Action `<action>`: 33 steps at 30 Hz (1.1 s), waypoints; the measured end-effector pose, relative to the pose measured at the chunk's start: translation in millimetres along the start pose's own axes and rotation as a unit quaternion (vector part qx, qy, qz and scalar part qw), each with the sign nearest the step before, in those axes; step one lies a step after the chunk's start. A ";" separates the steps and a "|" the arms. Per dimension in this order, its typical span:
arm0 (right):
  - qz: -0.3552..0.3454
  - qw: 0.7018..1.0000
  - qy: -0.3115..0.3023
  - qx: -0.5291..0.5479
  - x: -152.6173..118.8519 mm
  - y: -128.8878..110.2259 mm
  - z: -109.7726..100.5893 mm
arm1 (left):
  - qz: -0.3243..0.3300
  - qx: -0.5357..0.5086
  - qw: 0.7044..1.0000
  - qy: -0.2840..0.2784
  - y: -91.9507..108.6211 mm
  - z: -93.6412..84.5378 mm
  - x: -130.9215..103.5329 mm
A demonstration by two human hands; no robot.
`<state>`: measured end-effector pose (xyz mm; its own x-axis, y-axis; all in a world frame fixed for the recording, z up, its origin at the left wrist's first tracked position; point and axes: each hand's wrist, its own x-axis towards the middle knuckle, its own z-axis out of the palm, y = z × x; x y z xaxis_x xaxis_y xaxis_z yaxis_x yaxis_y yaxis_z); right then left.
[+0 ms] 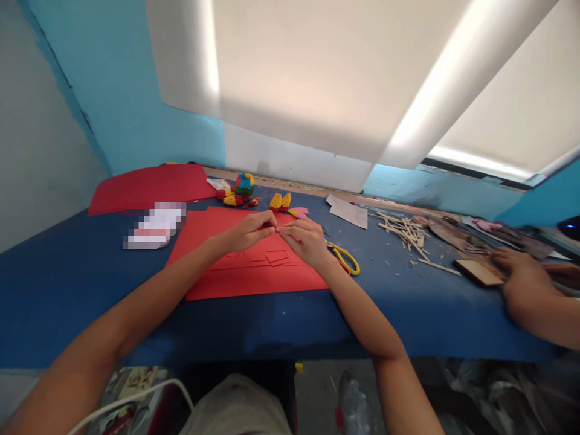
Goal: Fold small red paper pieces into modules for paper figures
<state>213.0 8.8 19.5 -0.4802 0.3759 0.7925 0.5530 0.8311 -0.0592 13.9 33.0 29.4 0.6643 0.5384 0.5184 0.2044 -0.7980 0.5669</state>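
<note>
My left hand [256, 231] and my right hand [306, 238] meet at the fingertips above red paper sheets [222, 287] lying on the blue table. The fingers of both hands are pinched together. Whatever sits between them is tiny and mostly hidden, so I cannot make it out. Below the hands, several small cut red paper pieces [276, 256] rest on the sheets. Scissors with yellow handles [348, 260] lie beside my right wrist, partly covered by it.
Yellow-and-red folded paper figures [235, 196] stand behind the sheets. A phone [156, 226] and a red sheet stack [149, 186] lie left. Thin wooden sticks [403, 229] are scattered right, near a wooden block [479, 272] and another person's hand [521, 272]. A wall rises behind.
</note>
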 end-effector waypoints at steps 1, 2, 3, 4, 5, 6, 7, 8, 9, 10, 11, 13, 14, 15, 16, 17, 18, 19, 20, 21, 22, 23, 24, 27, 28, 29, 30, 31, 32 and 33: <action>0.005 1.000 -0.004 0.002 0.1 0.4 0.0 | -0.003 -0.005 1.000 0.001 -0.2 0.1 0.1; 0.011 1.000 -0.009 0.005 0.1 0.7 0.1 | -0.006 -0.010 1.000 0.002 -0.1 0.2 0.1; 0.017 1.000 -0.013 0.007 0.1 0.9 0.4 | -0.009 -0.016 1.000 0.002 0.3 0.4 0.1; 0.022 1.000 -0.013 0.011 0.0 1.0 0.8 | -0.011 -0.023 1.000 0.004 0.8 0.6 0.0; 0.028 0.999 -0.010 0.016 -0.2 0.8 1.6 | -0.012 -0.030 0.999 0.006 1.5 1.0 -0.2; 0.036 0.999 -0.003 0.025 -0.6 0.5 2.6 | -0.012 -0.037 0.999 0.010 2.2 1.5 -0.3; 0.046 0.998 0.007 0.036 -1.0 0.0 3.7 | -0.011 -0.045 0.999 0.015 2.7 2.3 -0.5; 0.057 0.997 0.017 0.048 -1.5 -0.6 4.9 | -0.009 -0.053 0.998 0.020 3.1 3.1 -0.6; 0.070 0.995 0.026 0.061 -1.8 -1.3 6.1 | -0.007 -0.063 0.998 0.024 3.2 4.1 -0.5; 0.082 0.993 0.032 0.073 -2.0 -2.1 7.1 | -0.008 -0.073 0.997 0.028 3.1 5.1 -0.3; 0.095 0.991 0.033 0.083 -1.9 -2.7 7.8 | -0.011 -0.083 0.996 0.031 2.9 6.0 0.2; 0.127 0.986 0.025 0.102 -0.6 -3.4 8.1 | -0.029 -0.099 0.994 0.039 2.1 7.6 1.6; 0.149 0.982 0.022 0.116 0.5 -3.3 7.8 | -0.044 -0.101 0.993 0.045 1.7 8.1 2.4; 0.175 0.975 0.019 0.135 1.7 -2.7 7.1 | -0.060 -0.097 0.992 0.049 1.5 8.5 3.2; 0.200 0.967 0.013 0.158 3.0 -1.7 6.4 | -0.074 -0.090 0.992 0.051 1.4 8.7 3.8; 0.221 0.958 0.005 0.184 4.2 -0.3 5.7 | -0.084 -0.080 0.992 0.049 1.4 8.8 4.2; 0.237 0.948 -0.004 0.211 5.1 1.3 5.2 | -0.089 -0.069 0.993 0.045 1.5 8.9 4.4; 0.252 0.938 -0.014 0.237 5.7 3.1 5.0 | -0.089 -0.058 0.994 0.039 1.5 9.0 4.4; 0.269 0.927 -0.021 0.261 6.0 4.8 5.1 | -0.086 -0.047 0.995 0.033 1.4 9.1 4.2; 0.288 0.914 -0.023 0.283 6.1 6.4 5.6 | -0.081 -0.035 0.996 0.029 1.1 9.4 3.8; 0.311 0.900 -0.020 0.306 6.1 7.5 6.3 | -0.076 -0.017 0.997 0.028 0.4 9.8 3.4; 0.332 0.884 -0.016 0.329 6.1 8.3 7.0 | -0.070 0.006 0.997 0.030 -0.5 10.3 3.0; 0.350 0.868 -0.013 0.352 6.2 8.6 7.7 | -0.061 0.034 0.997 0.034 -1.8 10.9 2.7; 0.379 0.833 -0.016 0.402 7.2 7.7 8.7 | -0.033 0.124 0.991 0.050 -6.8 12.8 2.3; 0.387 0.825 -0.018 0.411 7.8 7.2 8.6 | -0.025 0.152 0.987 0.055 -8.5 13.1 2.2; 0.396 0.818 -0.018 0.417 8.3 6.9 8.5 | -0.017 0.182 0.981 0.060 -10.1 13.1 2.1; 0.405 0.812 -0.018 0.421 8.7 6.8 8.5 | -0.009 0.215 0.974 0.065 -11.5 12.8 1.9; 0.413 0.807 -0.015 0.421 9.1 7.0 8.8 | 0.001 0.252 0.965 0.071 -12.6 12.2 1.6; 0.420 0.805 -0.013 0.418 9.2 7.2 9.3 | 0.015 0.288 0.955 0.074 -13.5 11.3 1.3; 0.425 0.806 -0.009 0.413 9.2 7.6 10.3 | 0.031 0.321 0.944 0.074 -14.1 10.2 0.9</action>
<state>205.8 22.8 20.1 -0.1808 0.9526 0.2448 0.0490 0.2573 -0.9651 18.9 42.0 15.3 0.5915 0.4785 0.6490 0.5930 -0.8035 0.0519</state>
